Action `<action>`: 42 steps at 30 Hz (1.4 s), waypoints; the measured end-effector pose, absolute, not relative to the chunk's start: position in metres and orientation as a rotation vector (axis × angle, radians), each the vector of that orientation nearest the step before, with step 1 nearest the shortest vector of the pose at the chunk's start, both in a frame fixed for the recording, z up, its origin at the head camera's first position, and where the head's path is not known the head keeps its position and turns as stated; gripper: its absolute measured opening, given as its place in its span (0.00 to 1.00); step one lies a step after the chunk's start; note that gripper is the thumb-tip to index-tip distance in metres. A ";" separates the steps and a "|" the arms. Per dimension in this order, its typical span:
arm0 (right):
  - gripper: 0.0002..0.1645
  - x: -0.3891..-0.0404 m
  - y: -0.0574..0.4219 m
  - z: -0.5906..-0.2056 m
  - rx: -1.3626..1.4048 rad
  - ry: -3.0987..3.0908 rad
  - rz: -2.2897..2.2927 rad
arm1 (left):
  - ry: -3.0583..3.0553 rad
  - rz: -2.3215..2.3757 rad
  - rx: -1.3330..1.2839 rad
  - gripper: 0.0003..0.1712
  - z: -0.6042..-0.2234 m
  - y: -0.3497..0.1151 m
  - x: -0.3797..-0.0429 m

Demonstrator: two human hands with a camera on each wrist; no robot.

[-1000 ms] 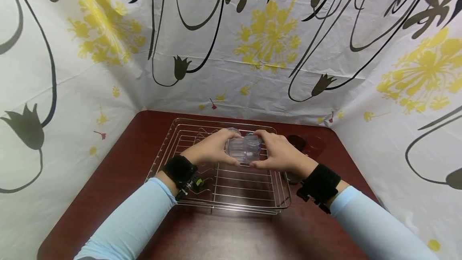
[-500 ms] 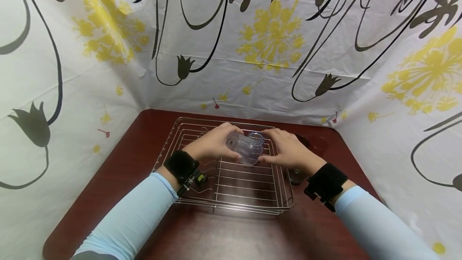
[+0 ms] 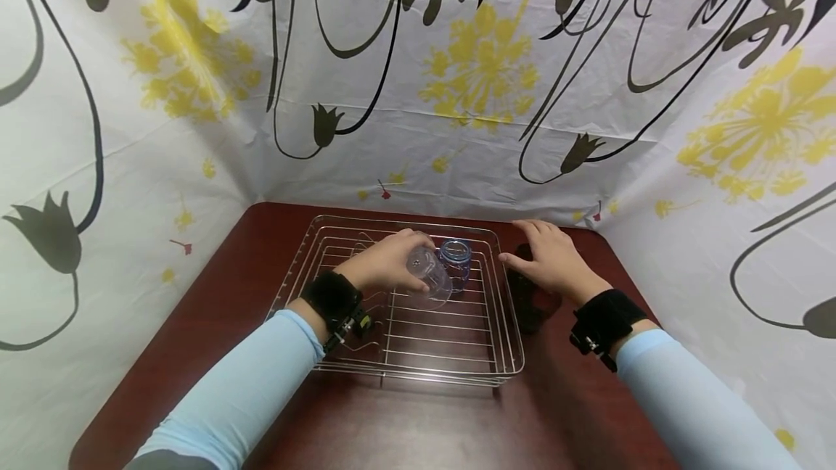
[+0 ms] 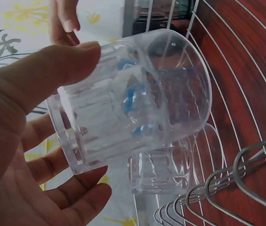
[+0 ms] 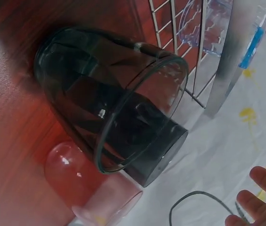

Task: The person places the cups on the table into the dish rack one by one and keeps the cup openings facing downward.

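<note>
My left hand (image 3: 392, 261) holds a clear tumbler (image 3: 431, 278) over the middle of the rack, tilted with its mouth downward. In the left wrist view the thumb lies along one side of this tumbler (image 4: 123, 103), the fingers on the other, near its thick base. Another clear glass (image 4: 159, 172) shows beneath it in the rack. Just right of the held tumbler stands a blue-tinted cup (image 3: 455, 256). My right hand (image 3: 554, 258) is open, fingers spread, beyond the rack's right side and above dark glassware. A large dark glass (image 5: 109, 89) fills the right wrist view.
The wire dish rack (image 3: 424, 377) stands on a dark red table (image 3: 196, 332), with bent wire prongs (image 4: 213, 181) on its left part. Outside its right wall are a smaller dark cup (image 5: 163, 153) and a reddish cup (image 5: 90, 183). A patterned sheet (image 3: 366, 165) surrounds the table.
My right hand has let go of the tumbler and moved right, past the rack's side. In my left hand the tumbler has turned from lying sideways to mouth downward, uncovering the blue-tinted cup.
</note>
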State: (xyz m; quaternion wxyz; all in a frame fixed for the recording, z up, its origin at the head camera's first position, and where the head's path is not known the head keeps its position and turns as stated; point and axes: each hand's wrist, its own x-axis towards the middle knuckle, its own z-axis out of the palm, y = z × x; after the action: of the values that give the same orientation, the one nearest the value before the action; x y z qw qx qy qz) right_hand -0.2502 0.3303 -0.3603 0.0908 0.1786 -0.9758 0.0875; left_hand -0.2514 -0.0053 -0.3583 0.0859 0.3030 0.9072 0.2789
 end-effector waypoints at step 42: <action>0.49 -0.243 0.344 -0.365 0.492 -2.901 0.282 | 2.775 0.438 0.840 0.41 -0.379 0.008 -0.260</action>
State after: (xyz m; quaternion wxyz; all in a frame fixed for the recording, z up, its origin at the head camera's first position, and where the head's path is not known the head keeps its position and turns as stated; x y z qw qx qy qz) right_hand -0.2432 0.3440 -0.3652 0.0924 0.1658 -0.9772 0.0951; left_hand -0.2600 0.0079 -0.3785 0.1046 0.2850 0.9412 0.1485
